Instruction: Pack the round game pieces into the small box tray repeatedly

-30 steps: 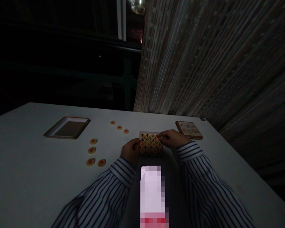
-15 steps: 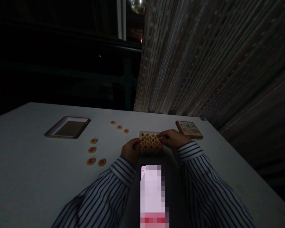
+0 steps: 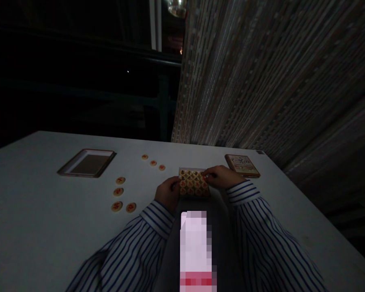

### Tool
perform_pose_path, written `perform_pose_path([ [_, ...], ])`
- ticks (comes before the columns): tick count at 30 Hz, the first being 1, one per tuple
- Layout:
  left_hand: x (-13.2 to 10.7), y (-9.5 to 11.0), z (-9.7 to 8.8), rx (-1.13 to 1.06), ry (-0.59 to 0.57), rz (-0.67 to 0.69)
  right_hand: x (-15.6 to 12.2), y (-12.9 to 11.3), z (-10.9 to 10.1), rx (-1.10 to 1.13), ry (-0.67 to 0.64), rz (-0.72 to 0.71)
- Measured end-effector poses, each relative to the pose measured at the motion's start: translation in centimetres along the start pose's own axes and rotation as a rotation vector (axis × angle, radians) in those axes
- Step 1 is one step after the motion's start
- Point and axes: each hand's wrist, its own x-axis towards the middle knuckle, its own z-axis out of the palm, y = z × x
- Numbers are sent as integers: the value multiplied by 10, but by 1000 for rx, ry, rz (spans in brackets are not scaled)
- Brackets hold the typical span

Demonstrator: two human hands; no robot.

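A small clear tray (image 3: pixel 193 182) packed with round wooden chess discs, marked in red and black, lies on the white table (image 3: pixel 42 227) in front of me. My left hand (image 3: pixel 168 193) curls against the tray's left side. My right hand (image 3: pixel 220 176) rests at its right edge, fingers pinched at a red-marked disc in the top right corner. Both arms wear blue-striped sleeves.
Several loose red-marked discs lie left of the tray: a group (image 3: pixel 120 195) near my left arm and a row of three (image 3: pixel 153 162) farther back. An open box half (image 3: pixel 86 163) sits far left, a printed box lid (image 3: pixel 242 165) far right. A slatted wall rises behind.
Almost nothing has moved. My right hand's fingers have shifted slightly at the tray's top right corner; my left hand stays at the left side.
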Motion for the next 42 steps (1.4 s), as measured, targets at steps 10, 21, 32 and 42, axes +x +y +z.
perform_pose_path([
  [10,1,-4,2,-16,-9,17,-1,-1,0,4,2,-1],
  [21,0,2,-1,12,-6,-2,0,0,1,5,-3,-4],
  [32,-1,0,1,-7,15,-10,1,3,2,-3,4,-13],
  [42,-1,0,0,-23,-11,-8,-2,1,-2,22,16,-6],
])
